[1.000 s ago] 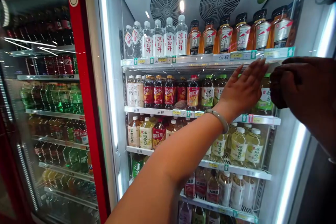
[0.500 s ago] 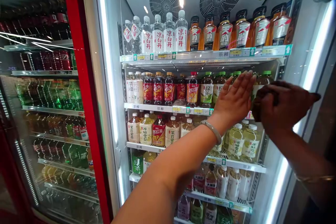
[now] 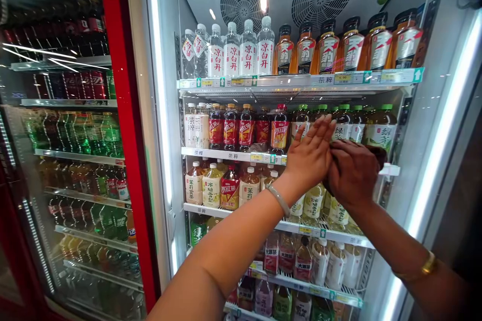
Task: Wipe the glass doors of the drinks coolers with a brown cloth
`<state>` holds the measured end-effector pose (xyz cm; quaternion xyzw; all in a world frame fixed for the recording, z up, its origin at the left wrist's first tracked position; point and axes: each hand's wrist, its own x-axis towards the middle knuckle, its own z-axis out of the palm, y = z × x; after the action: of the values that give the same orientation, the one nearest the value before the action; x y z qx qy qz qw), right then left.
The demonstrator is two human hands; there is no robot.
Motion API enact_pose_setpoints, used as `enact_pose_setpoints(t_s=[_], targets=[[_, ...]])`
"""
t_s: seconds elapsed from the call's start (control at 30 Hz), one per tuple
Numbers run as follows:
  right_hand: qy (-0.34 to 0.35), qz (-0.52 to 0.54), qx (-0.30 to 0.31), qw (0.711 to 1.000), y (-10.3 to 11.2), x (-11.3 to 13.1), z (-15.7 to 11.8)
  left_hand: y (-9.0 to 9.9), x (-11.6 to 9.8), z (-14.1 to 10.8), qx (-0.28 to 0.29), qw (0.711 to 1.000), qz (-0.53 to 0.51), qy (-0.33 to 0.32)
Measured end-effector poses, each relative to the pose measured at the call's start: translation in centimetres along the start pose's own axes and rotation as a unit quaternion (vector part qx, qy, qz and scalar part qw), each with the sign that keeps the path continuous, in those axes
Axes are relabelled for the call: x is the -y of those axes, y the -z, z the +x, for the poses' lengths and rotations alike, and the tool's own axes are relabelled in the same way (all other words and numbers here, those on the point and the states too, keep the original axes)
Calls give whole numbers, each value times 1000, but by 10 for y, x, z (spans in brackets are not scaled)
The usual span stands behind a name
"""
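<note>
1 flat L hand [image 3: 311,155], fingers straight, grip released, was up by the 2nd shelf [image 3: 226,155]. R hand [image 3: 354,170] was curled next to it, touching or overlapping; couldn't tell which, nor if it was grasping anything. Green-cap btls [image 3: 381,133], lbl'd 绿茶, stood on that shelf behind & R of both. Room showed betw. hands & top shelf [image 3: 286,82]; R light strip [image 3: 444,135] was well apart. Up top: clear btls [image 3: 248,57], lbl 凉白开; amber btls [image 3: 352,52], 天豹.

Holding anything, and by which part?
The bare, outstretched left hand holds nothing visible; whether the bare, curled right hand grips anything, or where, cannot be told.
</note>
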<state>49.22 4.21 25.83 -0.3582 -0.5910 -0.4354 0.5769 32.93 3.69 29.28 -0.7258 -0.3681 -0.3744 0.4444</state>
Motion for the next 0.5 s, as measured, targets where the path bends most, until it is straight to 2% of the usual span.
enact_pose_setpoints(t_s=[0.07,0.13,0.17,0.23,0.3,0.33,0.4,0.43,0.5], targets=[[67,26,27,997,0,4,7,-1,7,-7,4,1000,-14,16],[91,28,41,995,2,-4,15,-4,15,-16,-2,999,-32,33],[87,27,33,995,2,-8,15,-6,18,-22,-8,998,-41,41],[33,16,-39,999,-2,-7,7,-9,24,-34,-21,997,-57,57],[-29,1,-102,994,-10,10,-6,-11,27,-47,-28,995,-66,70],[-35,-2,-99,994,-15,22,-10,-11,28,-52,-29,994,-69,75],[14,2,-45,999,-23,46,-8,-12,30,-59,-28,994,-73,75],[49,6,-10,999,-25,53,-1,-11,33,-61,-26,994,-76,73],[85,16,13,996,-27,56,18,-11,40,-64,-25,994,-82,71]])
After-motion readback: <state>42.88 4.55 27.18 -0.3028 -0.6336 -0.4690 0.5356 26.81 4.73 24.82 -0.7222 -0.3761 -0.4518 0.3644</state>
